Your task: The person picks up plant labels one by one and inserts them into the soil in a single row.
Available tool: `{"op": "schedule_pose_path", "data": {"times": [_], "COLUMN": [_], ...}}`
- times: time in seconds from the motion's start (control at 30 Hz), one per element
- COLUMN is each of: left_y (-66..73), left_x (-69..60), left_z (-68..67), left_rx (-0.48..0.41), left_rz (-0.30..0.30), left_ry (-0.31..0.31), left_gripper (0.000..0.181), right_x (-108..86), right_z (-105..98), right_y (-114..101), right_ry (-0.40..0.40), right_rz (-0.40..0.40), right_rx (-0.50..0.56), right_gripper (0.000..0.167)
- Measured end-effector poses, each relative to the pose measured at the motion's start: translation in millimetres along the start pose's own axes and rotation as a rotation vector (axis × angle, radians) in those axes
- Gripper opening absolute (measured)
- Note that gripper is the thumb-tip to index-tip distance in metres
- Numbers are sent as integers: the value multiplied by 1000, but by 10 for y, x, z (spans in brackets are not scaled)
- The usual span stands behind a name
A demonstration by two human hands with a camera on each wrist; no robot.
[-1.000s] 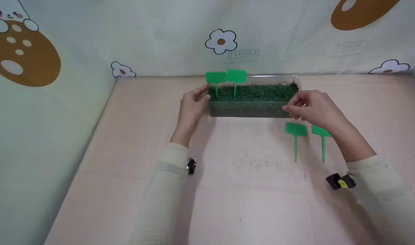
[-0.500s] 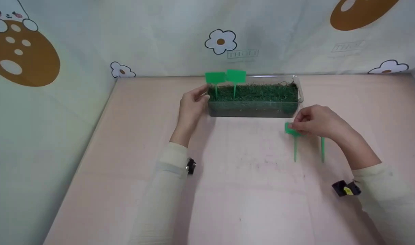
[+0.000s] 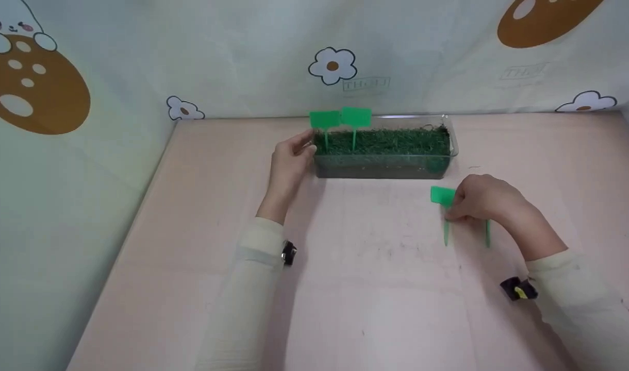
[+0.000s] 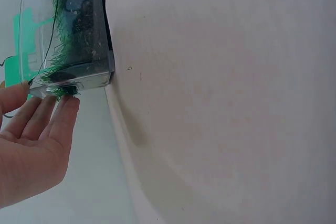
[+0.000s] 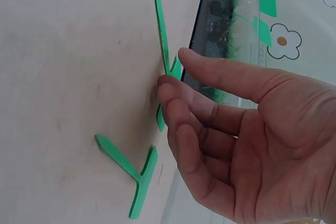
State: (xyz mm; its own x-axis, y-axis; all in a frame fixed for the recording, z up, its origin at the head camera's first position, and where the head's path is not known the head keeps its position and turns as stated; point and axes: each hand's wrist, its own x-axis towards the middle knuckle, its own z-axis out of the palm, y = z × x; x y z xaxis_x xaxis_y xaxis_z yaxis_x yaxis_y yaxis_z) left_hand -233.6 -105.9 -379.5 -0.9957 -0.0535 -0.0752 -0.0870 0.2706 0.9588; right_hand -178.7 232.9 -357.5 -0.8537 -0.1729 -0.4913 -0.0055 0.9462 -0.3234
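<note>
Right hand [image 3: 487, 198], nearer: thumb and forefinger parted at the right side of the flat green plastic T-shaped marker [image 3: 441, 195], stem pointing bodyward. Left hand [image 3: 288, 167]: fingers extended.

On my left wrist feed, I see the left hand [image 4: 39, 153] at the lower left, its long fingers extended to the end of a clear box [image 4: 97, 81]. Through the plastic I can make out dark soil [image 4: 89, 30] with a fringe of green grass [image 4: 59, 38] along it, and two flat green tags [image 4: 24, 40] beyond. The pale table [image 4: 226, 87] fills the right side, a soft shadow [image 4: 132, 124] near the box; behind the hand I get plain wall [image 4: 94, 161].
</note>
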Motion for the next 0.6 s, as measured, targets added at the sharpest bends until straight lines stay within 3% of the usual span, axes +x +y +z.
{"op": "schedule_pose_path", "data": {"times": [0.23,0.6], "left_y": [6,-6], "left_x": [1,-16], "left_z": [6,8], "left_rx": [8,1], "left_rz": [-14,8], "left_ry": [4,2], "left_gripper": [41,42], "right_x": [-2,11], "right_z": [102,140], "right_y": [-128,-69], "right_ry": [94,39], "right_rz": [32,-5], "right_rx": [-85,0], "right_gripper": [22,31]}}
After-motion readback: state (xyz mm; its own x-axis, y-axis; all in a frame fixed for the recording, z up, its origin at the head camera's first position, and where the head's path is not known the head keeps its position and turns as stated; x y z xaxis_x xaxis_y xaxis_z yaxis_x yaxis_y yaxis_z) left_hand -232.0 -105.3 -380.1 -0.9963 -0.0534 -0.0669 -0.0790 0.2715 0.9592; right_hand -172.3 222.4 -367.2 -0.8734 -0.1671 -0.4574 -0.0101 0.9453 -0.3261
